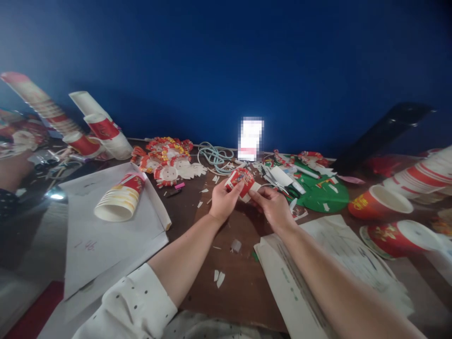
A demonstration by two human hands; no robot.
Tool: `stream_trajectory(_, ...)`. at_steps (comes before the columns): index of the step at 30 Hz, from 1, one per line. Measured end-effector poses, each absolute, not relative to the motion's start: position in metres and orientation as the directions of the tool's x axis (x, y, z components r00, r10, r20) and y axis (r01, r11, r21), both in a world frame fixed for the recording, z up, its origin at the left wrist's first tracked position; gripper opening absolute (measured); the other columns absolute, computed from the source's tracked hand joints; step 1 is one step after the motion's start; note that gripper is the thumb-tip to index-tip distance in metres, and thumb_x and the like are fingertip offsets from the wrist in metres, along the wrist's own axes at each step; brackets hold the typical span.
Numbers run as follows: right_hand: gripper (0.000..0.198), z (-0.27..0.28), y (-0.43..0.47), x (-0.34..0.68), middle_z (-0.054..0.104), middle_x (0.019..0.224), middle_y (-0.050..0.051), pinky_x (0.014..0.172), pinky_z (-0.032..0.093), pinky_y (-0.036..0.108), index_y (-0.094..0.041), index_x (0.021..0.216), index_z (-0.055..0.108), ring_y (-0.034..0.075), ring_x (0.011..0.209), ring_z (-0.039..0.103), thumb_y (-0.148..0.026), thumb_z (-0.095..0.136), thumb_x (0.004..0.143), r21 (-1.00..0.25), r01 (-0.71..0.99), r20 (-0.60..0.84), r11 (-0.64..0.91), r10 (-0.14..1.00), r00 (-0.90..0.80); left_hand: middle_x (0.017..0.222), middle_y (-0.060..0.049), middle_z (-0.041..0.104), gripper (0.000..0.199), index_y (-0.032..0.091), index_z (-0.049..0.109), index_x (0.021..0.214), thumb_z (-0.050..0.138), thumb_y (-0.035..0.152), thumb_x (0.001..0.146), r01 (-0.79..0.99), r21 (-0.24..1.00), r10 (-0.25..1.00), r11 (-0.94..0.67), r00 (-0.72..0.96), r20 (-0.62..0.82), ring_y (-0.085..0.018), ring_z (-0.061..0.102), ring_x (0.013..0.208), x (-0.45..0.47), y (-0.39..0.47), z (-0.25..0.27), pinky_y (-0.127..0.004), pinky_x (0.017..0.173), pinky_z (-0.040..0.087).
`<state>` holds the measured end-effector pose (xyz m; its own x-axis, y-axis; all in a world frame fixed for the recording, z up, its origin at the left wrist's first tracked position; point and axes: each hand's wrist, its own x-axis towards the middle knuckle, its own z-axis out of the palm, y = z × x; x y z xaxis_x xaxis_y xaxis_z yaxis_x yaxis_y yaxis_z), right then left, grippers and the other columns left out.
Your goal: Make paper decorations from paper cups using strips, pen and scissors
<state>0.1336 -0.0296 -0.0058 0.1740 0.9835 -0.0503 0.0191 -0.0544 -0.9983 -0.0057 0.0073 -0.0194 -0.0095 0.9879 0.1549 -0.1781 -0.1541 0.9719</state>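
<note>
Fingers of both hands meet at a small red printed paper piece (247,186), held above the middle of the brown table (242,268), nearer its far edge than its near one. The left hand (223,201) grips the piece's left side, thumb across its face; the right hand (273,205) pinches its lower right edge, though whether a small tool sits in those fingertips I cannot tell. The step in hand looks like close handwork on this one piece, and the next move seems to call for a firm left grip and a light right pinch, since thin card bends easily. Toward the table's far edge lie a heap of cut-outs (169,162) and a pale cable (216,157); a green disc (323,193) lies right of the hands, and white scraps (219,278) nearer the near edge.
</note>
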Motion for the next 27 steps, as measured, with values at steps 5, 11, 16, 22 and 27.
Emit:
stream_trajectory(5,0.04,-0.004,-0.03,0.134,0.058,0.053,-0.002,0.045,0.03,0.025,-0.02,0.061,0.063,0.01,0.047,0.043,-0.056,0.079,0.063,-0.994,0.01,-0.101,-0.105,0.978,0.183,0.084,-0.007,0.075,0.035,0.012,0.076,0.093,0.073,0.044,0.078,-0.154,0.969,0.981,-0.191,-0.026,0.19,-0.018,0.067,0.075,-0.007,0.007,-0.021,-0.029,0.074,0.054)
stream_trajectory(11,0.031,-0.003,-0.029,0.135,0.059,0.054,-0.002,0.045,0.031,0.025,-0.02,0.063,0.066,0.011,0.047,0.045,-0.05,0.076,0.063,-0.987,-0.005,-0.161,-0.164,0.965,0.205,0.076,-0.005,0.072,0.032,0.013,0.075,0.087,0.073,0.043,0.078,-0.143,0.971,0.981,-0.191,-0.043,0.187,-0.015,0.063,0.069,-0.007,0.007,-0.022,-0.026,0.068,0.052)
stream_trajectory(16,0.025,0.0,-0.03,0.135,0.057,0.053,-0.002,0.045,0.031,0.025,-0.02,0.066,0.068,0.011,0.047,0.045,-0.045,0.068,0.068,-0.984,0.066,-0.149,-0.163,0.972,0.18,0.065,-0.001,0.067,0.03,0.013,0.075,0.082,0.076,0.042,0.073,-0.146,0.977,0.987,-0.158,-0.061,0.151,-0.012,0.056,0.059,-0.009,0.004,-0.014,-0.023,0.06,0.047)
stream_trajectory(22,0.024,0.004,-0.033,0.134,0.058,0.054,-0.001,0.045,0.034,0.026,-0.02,0.074,0.07,0.013,0.047,0.046,-0.042,0.058,0.075,-0.975,0.183,-0.107,-0.13,0.986,0.13,0.067,-0.001,0.067,0.027,0.013,0.074,0.079,0.076,0.039,0.073,-0.155,0.97,0.982,-0.186,-0.071,0.176,-0.011,0.056,0.061,-0.01,0.003,-0.016,-0.023,0.062,0.047)
stream_trajectory(27,0.029,-0.001,-0.033,0.134,0.062,0.063,0.0,0.043,0.034,0.026,-0.02,0.086,0.068,0.014,0.051,0.051,-0.048,0.062,0.078,-0.99,0.086,-0.108,-0.114,0.992,0.065,0.051,0.005,0.055,0.028,0.015,0.067,0.077,0.073,0.043,0.076,-0.221,0.968,0.989,-0.118,-0.109,0.095,-0.008,0.046,0.046,-0.009,0.006,-0.017,-0.02,0.049,0.04)
